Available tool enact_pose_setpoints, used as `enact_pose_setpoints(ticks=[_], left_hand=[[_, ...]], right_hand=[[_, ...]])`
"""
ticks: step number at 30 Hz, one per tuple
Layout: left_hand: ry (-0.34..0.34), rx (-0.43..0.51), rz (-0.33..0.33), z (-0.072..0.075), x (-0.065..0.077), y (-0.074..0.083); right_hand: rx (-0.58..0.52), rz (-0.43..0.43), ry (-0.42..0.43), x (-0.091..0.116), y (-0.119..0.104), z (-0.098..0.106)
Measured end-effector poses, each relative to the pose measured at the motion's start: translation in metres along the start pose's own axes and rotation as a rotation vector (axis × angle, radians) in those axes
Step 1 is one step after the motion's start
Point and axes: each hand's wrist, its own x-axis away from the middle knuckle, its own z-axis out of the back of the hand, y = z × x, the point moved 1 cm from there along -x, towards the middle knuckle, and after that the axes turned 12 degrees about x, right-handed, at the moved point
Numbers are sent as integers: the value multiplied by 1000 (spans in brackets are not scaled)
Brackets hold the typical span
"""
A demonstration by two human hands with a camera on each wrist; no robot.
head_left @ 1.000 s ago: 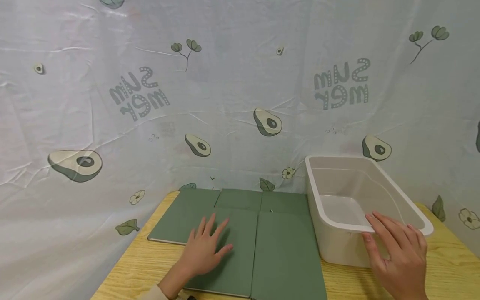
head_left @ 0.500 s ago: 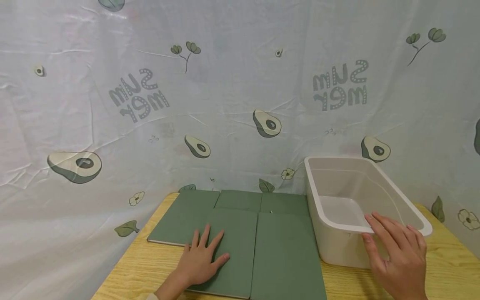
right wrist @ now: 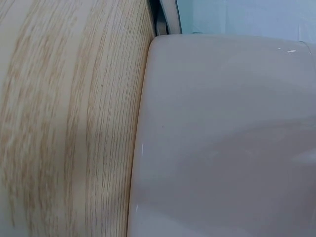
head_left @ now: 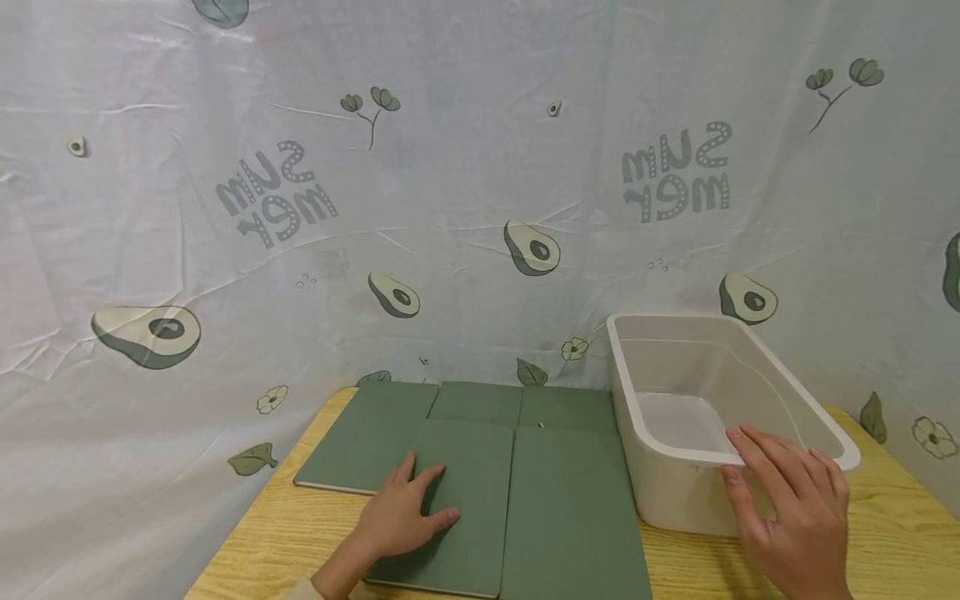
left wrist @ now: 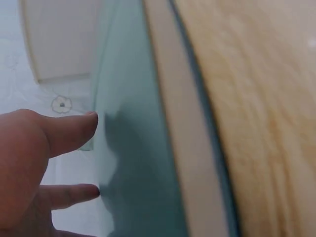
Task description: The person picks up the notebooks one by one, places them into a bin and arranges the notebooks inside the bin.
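Several green hardcover books lie side by side on the table. My left hand (head_left: 401,517) is over the front left book (head_left: 468,500), with thumb and fingertips at its cover. In the left wrist view, the thumb and a finger reach to the green cover (left wrist: 133,148), and the pale page edges show beside it. On the right, my right hand (head_left: 798,508) rests at the near rim of a beige plastic bin (head_left: 675,492). Its fingers lie over the rim and the thumb is on the outer side. The right wrist view shows the bin's wall (right wrist: 227,133), but no fingers.
Beside the left hand's book is another front book (head_left: 573,517). A book (head_left: 367,433) lies farther left; two more are partly covered at the back. The wooden table (head_left: 277,533) ends near a printed curtain (head_left: 450,167).
My left hand has slid slightly toward me over the book, and its spread fingers have drawn closer together. The right hand stays at the bin's rim.
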Motion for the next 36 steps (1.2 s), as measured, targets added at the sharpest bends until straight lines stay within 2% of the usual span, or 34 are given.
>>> enact_pose_setpoints(ticks=[3,6,13,20,28,36], left_hand=[[-10,95,-8,5,-3,1],[-9,202,18,11,-7,3],[5,469,185,28,-12,6],[-7,701,293,45,-19,-4],[-32,814,284,58,-22,-11],[-86,896,300,61,-21,-12]], right_hand=[[-3,3,19,-2,-3,-1],[-12,4,46,-3,-6,-1],[-3,4,59,-2,-6,-3],[-10,14,94,1,-1,-5],[-13,6,78,1,-1,-3],[-16,3,79,0,-3,-3]])
